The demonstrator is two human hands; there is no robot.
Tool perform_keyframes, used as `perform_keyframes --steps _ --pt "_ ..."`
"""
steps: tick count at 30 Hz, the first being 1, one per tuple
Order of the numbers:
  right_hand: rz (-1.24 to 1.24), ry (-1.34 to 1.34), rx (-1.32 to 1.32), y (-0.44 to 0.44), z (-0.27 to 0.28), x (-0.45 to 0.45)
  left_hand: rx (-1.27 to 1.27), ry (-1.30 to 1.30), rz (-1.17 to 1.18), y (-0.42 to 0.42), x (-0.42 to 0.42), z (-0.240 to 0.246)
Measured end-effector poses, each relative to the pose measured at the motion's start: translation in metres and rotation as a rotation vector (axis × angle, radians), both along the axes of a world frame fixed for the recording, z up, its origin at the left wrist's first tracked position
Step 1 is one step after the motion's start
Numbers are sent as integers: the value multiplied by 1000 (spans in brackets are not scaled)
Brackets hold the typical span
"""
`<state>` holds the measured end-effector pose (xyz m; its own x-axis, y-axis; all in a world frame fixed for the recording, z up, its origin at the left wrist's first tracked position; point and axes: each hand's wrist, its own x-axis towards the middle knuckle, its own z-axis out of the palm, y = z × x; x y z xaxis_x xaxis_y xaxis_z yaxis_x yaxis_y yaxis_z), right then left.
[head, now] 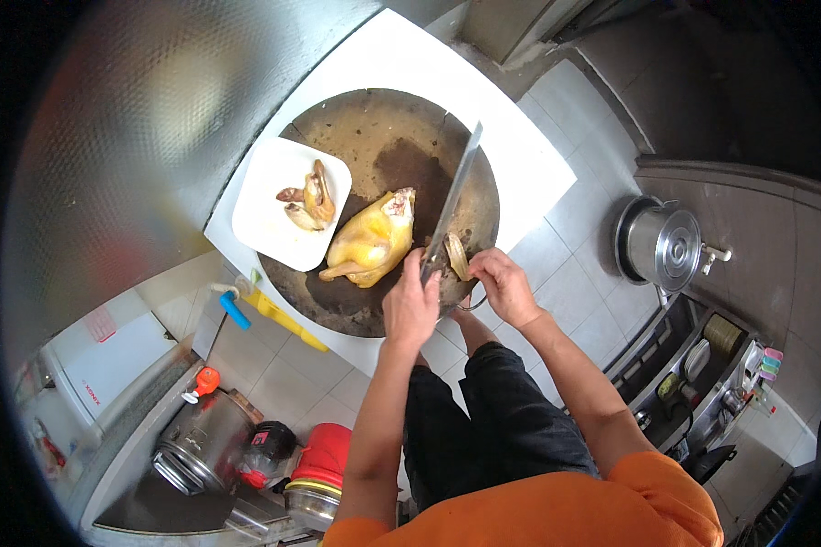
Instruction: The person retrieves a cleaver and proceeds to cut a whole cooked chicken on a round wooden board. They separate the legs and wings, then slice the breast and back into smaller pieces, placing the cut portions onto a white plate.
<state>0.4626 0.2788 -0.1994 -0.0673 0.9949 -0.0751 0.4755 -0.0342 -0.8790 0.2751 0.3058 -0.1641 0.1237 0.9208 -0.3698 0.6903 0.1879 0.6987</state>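
My left hand (412, 304) grips the handle end of a long-bladed knife (454, 195), whose blade points away over the round wooden chopping block (356, 123). With the fingertips of my right hand (508, 284) I pinch one end of a small chicken piece (456, 255), perhaps part of a wing, at the block's near right edge. A whole yellow-skinned chicken (373, 239) lies on the block, left of the knife. To its left, a square white dish (260, 205) rests partly over the block and holds several cut chicken parts (313, 198).
Under the block is a white tabletop (527, 164). A textured metal surface (109, 157) borders it at left. A red bucket (323, 451) and a large steel pot (202, 437) stand lower left. A lidded pot (663, 239) and a rack of kitchenware (698, 369) are at right.
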Motion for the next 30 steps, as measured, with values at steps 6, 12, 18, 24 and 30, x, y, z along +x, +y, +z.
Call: perform_keyframes --steps 6,12,18,24,30 --pt "-97 -52 -73 11 0 9 -100 197 -78 2 -13 6" --pt "-326 7 -200 14 25 20 29 233 -17 -23 4 1" --pt "-267 136 -280 32 6 0 184 -31 187 -22 -10 6" --pt "-355 10 -233 39 -12 -19 200 -29 73 -24 13 30" --pt "-453 50 -250 38 -14 -15 418 -138 60 -20 30 31"
